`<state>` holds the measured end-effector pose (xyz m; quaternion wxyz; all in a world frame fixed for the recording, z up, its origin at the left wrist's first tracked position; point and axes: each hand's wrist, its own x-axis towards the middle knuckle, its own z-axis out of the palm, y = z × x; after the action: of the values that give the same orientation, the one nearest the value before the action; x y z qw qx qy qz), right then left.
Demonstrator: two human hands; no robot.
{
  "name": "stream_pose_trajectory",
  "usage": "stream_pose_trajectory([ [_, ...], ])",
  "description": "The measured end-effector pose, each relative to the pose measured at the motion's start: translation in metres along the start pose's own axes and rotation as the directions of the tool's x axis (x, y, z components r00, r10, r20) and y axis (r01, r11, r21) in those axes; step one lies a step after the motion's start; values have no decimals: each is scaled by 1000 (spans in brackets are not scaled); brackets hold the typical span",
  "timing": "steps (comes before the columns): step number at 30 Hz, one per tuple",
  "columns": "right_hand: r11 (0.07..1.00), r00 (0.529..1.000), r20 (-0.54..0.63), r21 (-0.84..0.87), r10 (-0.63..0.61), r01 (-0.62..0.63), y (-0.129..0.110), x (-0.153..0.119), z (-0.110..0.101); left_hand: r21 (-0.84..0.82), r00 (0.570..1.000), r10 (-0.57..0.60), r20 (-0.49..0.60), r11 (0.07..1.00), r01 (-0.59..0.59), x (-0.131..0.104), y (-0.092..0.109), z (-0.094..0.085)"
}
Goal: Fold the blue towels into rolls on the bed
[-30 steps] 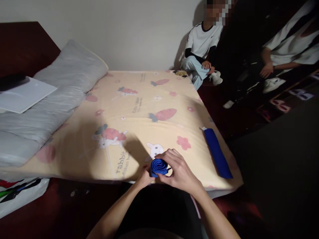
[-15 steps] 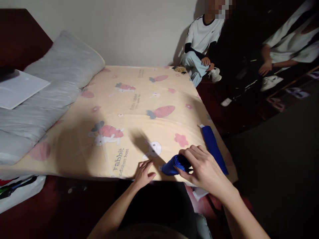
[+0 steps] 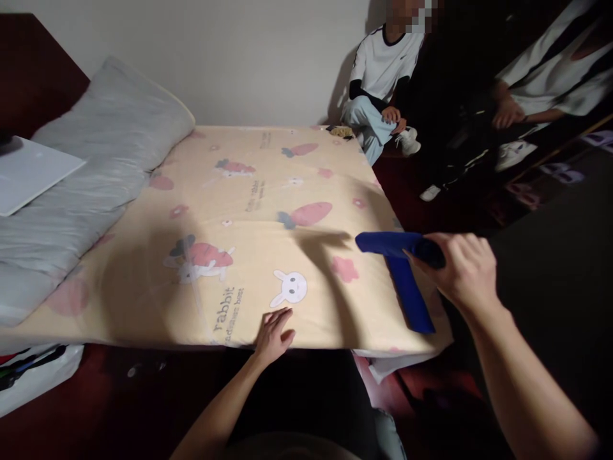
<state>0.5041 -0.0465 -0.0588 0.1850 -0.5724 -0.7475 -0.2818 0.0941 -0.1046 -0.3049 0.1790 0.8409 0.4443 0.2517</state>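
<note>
My right hand (image 3: 462, 265) is closed around one end of a blue fabric roll (image 3: 383, 243), whose dark round end shows by the fingers. It is held roughly level above the right side of the bed, and its far end points left. Below and partly behind it, a second long blue fabric piece (image 3: 412, 297) lies on the patterned sheet near the bed's right edge. My left hand (image 3: 275, 335) rests on the sheet at the near edge, fingers stretched out and holding nothing, just below a printed rabbit face.
The bed (image 3: 258, 255) has a cream sheet with rabbits and carrots. A grey quilt or pillow (image 3: 110, 134) lies at left with a flat white object (image 3: 38, 172) on it. Two seated people (image 3: 387, 70) are beyond the far right edge. A white bag (image 3: 43, 383) is low at left.
My right hand has moved right and up with the blue roll, which has swung from near upright to lying level over the other blue piece. My left hand stays in place.
</note>
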Motion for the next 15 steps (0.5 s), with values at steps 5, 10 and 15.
stream_pose_trajectory([
  [5, 992, 953, 303, -109, -19, 55, -13, -130, 71, 0, 1000, -8, 7, 1000, 8, 0, 1, -2],
  [10, 991, 891, 448, -130, 79, -22, -36, -222, 103, 2, 1000, 2, 0, 1000, -2, 0, 1, -2],
  [15, 992, 872, 476, -98, 115, -77, -38, -228, 94, 3, 1000, -2, -11, 1000, 2, 1, 2, -2],
])
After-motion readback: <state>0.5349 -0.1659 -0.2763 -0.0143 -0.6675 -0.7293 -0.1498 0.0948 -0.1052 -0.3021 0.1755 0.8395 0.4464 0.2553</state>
